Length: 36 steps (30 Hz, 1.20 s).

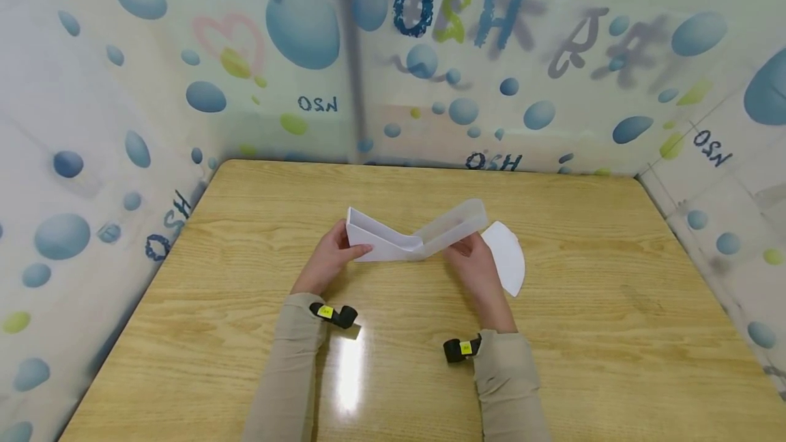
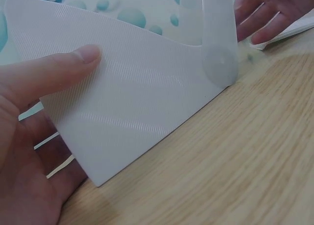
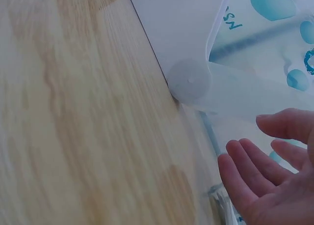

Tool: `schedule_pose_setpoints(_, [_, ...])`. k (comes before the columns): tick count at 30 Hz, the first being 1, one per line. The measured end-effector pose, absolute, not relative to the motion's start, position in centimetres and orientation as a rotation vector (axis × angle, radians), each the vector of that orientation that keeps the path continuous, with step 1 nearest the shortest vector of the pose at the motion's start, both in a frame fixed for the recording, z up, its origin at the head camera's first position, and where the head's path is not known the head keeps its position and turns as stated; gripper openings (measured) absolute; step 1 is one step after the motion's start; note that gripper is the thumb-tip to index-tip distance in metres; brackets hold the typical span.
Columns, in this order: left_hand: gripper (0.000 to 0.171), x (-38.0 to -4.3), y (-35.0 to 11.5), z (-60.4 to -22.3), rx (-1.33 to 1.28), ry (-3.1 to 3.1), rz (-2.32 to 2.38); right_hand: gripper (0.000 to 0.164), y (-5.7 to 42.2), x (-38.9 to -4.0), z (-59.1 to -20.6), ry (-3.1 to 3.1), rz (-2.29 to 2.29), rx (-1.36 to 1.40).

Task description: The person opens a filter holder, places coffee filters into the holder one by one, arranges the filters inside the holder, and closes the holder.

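Note:
A white, ribbed box (image 1: 381, 249) with a hinged translucent lid (image 1: 468, 215) stands tilted wide open in a shallow V. My left hand (image 1: 325, 261) grips the box at its left end, thumb flat on the near face and fingers behind. In the left wrist view, the box's lower corner comes down close to the tabletop, and a round hinge disc (image 2: 219, 67) joins the two parts. Beside the lid is my right hand (image 1: 479, 271), its fingers loosely bent with thumb and fingertips apart in the right wrist view. Nothing is pinched between them.
Fan-shaped white paper (image 1: 506, 261), like coffee filters, lies just right of my right hand. The wooden table (image 1: 215, 333) meets patterned curtain-like walls (image 1: 442, 108) at the back and sides. Light glares off the tabletop between my forearms.

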State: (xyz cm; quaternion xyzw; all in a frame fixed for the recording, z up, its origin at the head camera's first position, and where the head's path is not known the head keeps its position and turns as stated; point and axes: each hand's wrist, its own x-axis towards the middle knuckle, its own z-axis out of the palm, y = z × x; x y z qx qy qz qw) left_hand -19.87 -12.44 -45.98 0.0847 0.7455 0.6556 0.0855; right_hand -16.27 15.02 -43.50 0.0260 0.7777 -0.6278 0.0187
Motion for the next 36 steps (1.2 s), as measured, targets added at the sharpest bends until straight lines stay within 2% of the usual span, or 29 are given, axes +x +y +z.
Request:
schedule_pose_setpoints(7, [0.05, -19.8, -12.4, -45.8, 0.262, 2.221, 1.952, 0.044, 16.4, -16.2, -43.4, 2.58, -1.856, 0.158])
schedule_pose_setpoints(16, [0.051, -19.9, -12.4, -45.9, 0.265, 2.196, 1.961, 0.067, 18.6, -16.6, -43.6, 2.634, -1.839, 0.355])
schedule_pose_setpoints(27, [0.052, -19.9, -12.4, -45.9, 0.264, 2.202, 1.972, 0.067, 21.2, -16.1, -43.2, 2.705, -1.668, 0.645])
schedule_pose_setpoints(31, [0.052, -20.0, -12.3, -45.9, 0.264, 2.208, 1.968, 0.07, 21.7, -15.9, -43.2, 2.679, -1.684, 0.671])
schedule_pose_setpoints(36, [0.05, -20.0, -12.3, -46.0, 0.256, 2.202, 1.975, 0.077, 22.1, -16.0, -43.1, 2.786, -1.384, 0.621])
